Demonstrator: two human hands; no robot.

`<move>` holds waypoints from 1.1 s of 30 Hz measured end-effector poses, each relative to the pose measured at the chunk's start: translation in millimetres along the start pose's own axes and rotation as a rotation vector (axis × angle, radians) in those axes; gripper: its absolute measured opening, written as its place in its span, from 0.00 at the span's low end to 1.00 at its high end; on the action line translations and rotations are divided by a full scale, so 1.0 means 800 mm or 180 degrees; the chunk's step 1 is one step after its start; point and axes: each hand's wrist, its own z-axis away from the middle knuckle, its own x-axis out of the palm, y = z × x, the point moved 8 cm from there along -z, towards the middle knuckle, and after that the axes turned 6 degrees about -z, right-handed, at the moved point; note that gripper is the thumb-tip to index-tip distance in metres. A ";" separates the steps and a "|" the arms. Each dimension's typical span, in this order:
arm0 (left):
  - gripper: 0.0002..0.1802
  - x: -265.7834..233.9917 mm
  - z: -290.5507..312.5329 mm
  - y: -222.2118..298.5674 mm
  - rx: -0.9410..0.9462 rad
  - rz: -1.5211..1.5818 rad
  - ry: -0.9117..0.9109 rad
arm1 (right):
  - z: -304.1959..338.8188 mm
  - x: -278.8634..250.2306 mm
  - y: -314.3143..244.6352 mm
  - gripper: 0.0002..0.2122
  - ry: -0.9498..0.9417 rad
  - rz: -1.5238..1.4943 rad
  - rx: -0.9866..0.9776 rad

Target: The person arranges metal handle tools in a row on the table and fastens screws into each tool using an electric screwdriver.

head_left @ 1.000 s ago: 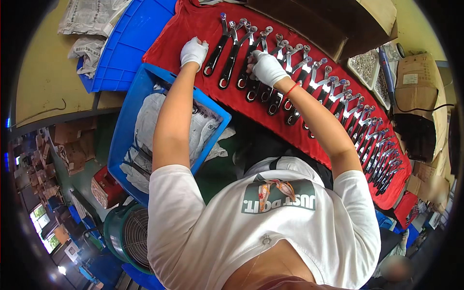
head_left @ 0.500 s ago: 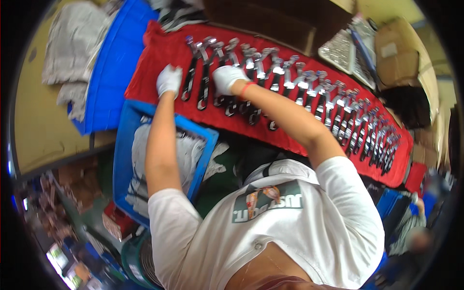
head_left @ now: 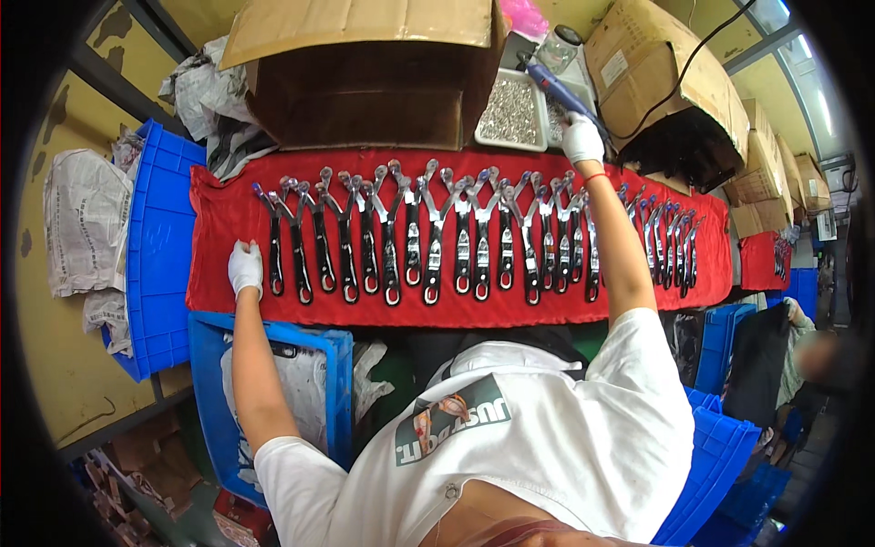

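My right hand (head_left: 581,141), in a white glove, is stretched to the far side and closed around the lower part of a blue-purple corded power tool (head_left: 558,89), shaped like an electric screwdriver. My left hand (head_left: 244,266), also gloved, rests at the left end of the red cloth (head_left: 219,219). Its fingers are drawn together, and whatever they may hold is hidden. Between my hands lies a long row of wrench-like tools (head_left: 390,246) with forked chrome heads and black handles. My right forearm passes over part of this row.
Behind the cloth stand a white tray of small metal parts (head_left: 510,109), a glass jar (head_left: 560,44), an open cardboard box (head_left: 365,91) and another box (head_left: 665,73). Blue crates (head_left: 164,255) and a blue bin (head_left: 342,383) flank me at left. Another person (head_left: 793,356) is at far right.
My right hand has left the row of wrench-like tools and reached far right to the power tool. My left hand has moved nearer the cloth's left front. The view has turned and steadied.
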 end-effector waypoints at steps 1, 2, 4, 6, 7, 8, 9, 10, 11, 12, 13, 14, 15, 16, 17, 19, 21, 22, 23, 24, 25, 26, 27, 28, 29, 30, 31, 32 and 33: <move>0.20 -0.001 0.001 0.000 -0.0009 0.0035 -0.0034 | -0.012 0.017 0.030 0.12 -0.0501 0.0457 0.0193; 0.20 -0.003 -0.006 -0.001 -0.0006 0.0059 0.0011 | -0.026 0.034 0.058 0.12 -0.0561 0.0735 0.0153; 0.19 0.008 -0.010 -0.016 0.0066 -0.0016 -0.0060 | -0.049 0.074 0.084 0.12 -0.0881 0.1048 0.0278; 0.19 0.018 -0.012 -0.032 0.0052 0.0081 -0.0105 | -0.061 0.106 0.076 0.11 -0.1612 0.1253 -0.0087; 0.19 0.015 -0.012 -0.024 0.0118 0.0212 -0.0189 | -0.065 0.109 0.077 0.10 -0.1531 0.1314 -0.0171; 0.15 0.016 -0.011 -0.016 0.0099 0.0325 -0.0267 | -0.068 0.108 0.081 0.10 -0.1448 0.1561 -0.0272; 0.15 0.026 -0.027 -0.020 0.0161 0.0573 -0.0184 | -0.073 0.092 0.101 0.09 -0.0766 0.1077 -0.0167; 0.14 0.019 -0.004 -0.026 -0.0088 0.0591 -0.0329 | -0.062 0.100 0.061 0.08 -0.0977 0.1107 -0.0552; 0.19 0.018 -0.005 -0.040 -0.0109 0.0680 -0.0361 | -0.063 0.095 0.057 0.07 -0.0832 0.0900 -0.0441; 0.18 0.012 0.005 -0.032 -0.0151 0.0746 -0.0345 | -0.053 0.086 0.039 0.07 -0.0951 0.0892 -0.0662; 0.18 0.004 0.006 -0.012 -0.0095 0.0624 -0.0332 | -0.052 0.073 0.046 0.09 -0.0934 0.0674 -0.0469; 0.18 0.000 0.007 -0.020 -0.0154 0.0450 -0.0314 | -0.048 0.065 0.043 0.11 -0.0999 0.0240 -0.0124; 0.19 0.000 0.002 -0.023 -0.0152 0.0347 -0.0286 | -0.048 0.060 0.046 0.11 -0.1019 0.0308 -0.0128; 0.18 0.001 -0.002 -0.001 -0.0122 0.0333 -0.0378 | -0.046 0.052 0.072 0.12 -0.1004 0.0234 0.0136; 0.19 0.005 -0.008 -0.004 -0.0151 0.0291 -0.0456 | -0.054 0.058 0.099 0.11 -0.0987 0.0076 0.0229; 0.19 0.009 -0.012 -0.002 -0.0113 0.0221 -0.0530 | -0.057 0.064 0.117 0.11 -0.0924 0.0258 0.0318; 0.19 0.009 -0.008 -0.018 -0.0228 0.0280 -0.0509 | -0.060 0.065 0.106 0.11 -0.0681 0.0374 0.0146; 0.19 0.009 -0.004 -0.025 -0.0283 0.0300 -0.0499 | -0.061 0.070 0.100 0.11 -0.0703 0.0380 0.0092; 0.19 0.007 -0.001 -0.031 -0.0316 0.0304 -0.0480 | -0.064 0.065 0.092 0.11 -0.0429 0.0297 -0.0051; 0.19 0.007 -0.004 -0.027 -0.0299 0.0318 -0.0472 | -0.066 0.052 0.094 0.11 -0.0125 0.0229 -0.0159; 0.19 0.008 -0.008 -0.024 -0.0287 0.0362 -0.0475 | -0.071 0.046 0.106 0.11 -0.0099 0.0263 -0.0173; 0.19 0.012 -0.013 -0.019 -0.0250 0.0377 -0.0529 | -0.077 0.037 0.136 0.10 -0.0048 -0.0574 0.0398; 0.20 0.019 -0.019 -0.012 -0.0201 0.0383 -0.0594 | -0.074 0.033 0.163 0.09 0.0010 -0.1412 0.0978; 0.20 0.017 -0.015 -0.022 -0.0268 0.0384 -0.0584 | -0.066 0.035 0.148 0.09 0.0129 -0.2215 0.1207; 0.20 0.015 -0.011 -0.029 -0.0264 0.0374 -0.0569 | -0.057 0.025 0.124 0.08 0.0331 -0.2393 0.1025; 0.20 0.011 -0.009 -0.029 -0.0236 0.0374 -0.0551 | -0.038 0.015 0.084 0.08 0.0344 -0.2714 0.0891; 0.20 0.006 -0.005 -0.026 -0.0267 0.0390 -0.0553 | -0.012 0.006 0.035 0.09 0.0360 -0.3026 0.0763; 0.20 0.000 -0.004 -0.019 -0.0290 0.0337 -0.0602 | 0.020 0.004 -0.026 0.10 0.0102 -0.2931 0.0547; 0.20 -0.004 -0.001 -0.018 -0.0328 0.0281 -0.0650 | 0.060 0.008 -0.098 0.11 -0.0173 -0.2834 0.0330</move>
